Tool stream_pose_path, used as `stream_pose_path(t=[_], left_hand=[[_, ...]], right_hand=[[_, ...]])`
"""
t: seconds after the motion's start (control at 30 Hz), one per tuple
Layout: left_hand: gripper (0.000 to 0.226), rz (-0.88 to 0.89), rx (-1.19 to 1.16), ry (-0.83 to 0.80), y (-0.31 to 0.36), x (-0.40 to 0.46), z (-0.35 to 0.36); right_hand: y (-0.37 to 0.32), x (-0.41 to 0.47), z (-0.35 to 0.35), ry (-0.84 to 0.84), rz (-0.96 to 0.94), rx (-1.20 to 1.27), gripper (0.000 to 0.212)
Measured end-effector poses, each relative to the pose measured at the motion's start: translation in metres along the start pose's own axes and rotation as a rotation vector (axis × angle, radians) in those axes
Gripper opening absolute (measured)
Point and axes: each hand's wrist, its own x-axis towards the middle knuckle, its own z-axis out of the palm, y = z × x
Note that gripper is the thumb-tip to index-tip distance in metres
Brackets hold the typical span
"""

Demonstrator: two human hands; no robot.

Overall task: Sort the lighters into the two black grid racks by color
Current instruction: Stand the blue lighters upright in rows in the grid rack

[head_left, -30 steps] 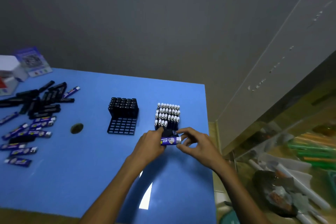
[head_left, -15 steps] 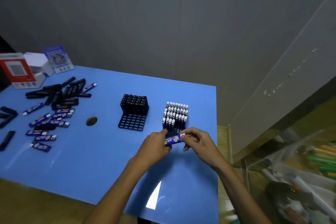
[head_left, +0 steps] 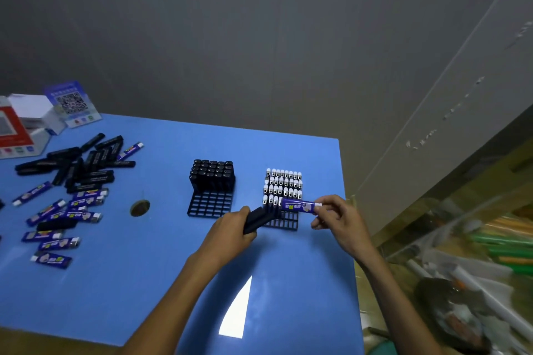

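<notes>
Lighters are the whole job, and they lie in three places on the blue table. Largest is the loose heap at the far left, black lighters piled behind, purple ones scattered nearer. Next come the two black grid racks near the table's middle and right. The left rack has black lighters standing in its far rows, and its near cells are open. The right rack holds white-capped purple lighters in its far rows and in part of a fourth row, with open cells along its near edge.

The left hand is curled round a black lighter, which pokes up and to the right over the near left corner of the right rack. The right hand pinches a purple lighter by its white-capped end, thumb and fingertips closed on it.

What matters now is that purple lighter's long axis. It lies almost level, running left to right just above the right rack's near rows, cap toward the right hand. I judge it must be tipped upright, cap on top, before it can drop into an open cell directly below. The right hand is the nearer for that, while the black lighter belongs in the left rack, to the left.
</notes>
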Motion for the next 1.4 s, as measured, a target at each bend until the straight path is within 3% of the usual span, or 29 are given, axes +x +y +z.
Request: stream_pose_path(t=[0.17, 0.37, 0.83, 1.4], left_hand=[[0.015, -0.031, -0.020, -0.004, -0.011, 0.000, -0.002], [0.015, -0.043, -0.044, 0.002, -0.015, 0.001, -0.001], [0.016, -0.056, -0.050, 0.008, -0.026, 0.003, 0.000], [0.014, -0.013, -0.028, 0.001, -0.021, 0.014, -0.006]], right_hand=[[0.005, 0.006, -0.004, -0.001, -0.051, -0.212, 0.006], [0.009, 0.015, 0.005, -0.051, -0.068, -0.253, 0.004], [0.024, 0.032, 0.027, 0.080, -0.152, -0.380, 0.012], [0.033, 0.045, 0.049, 0.052, -0.192, -0.530, 0.018]])
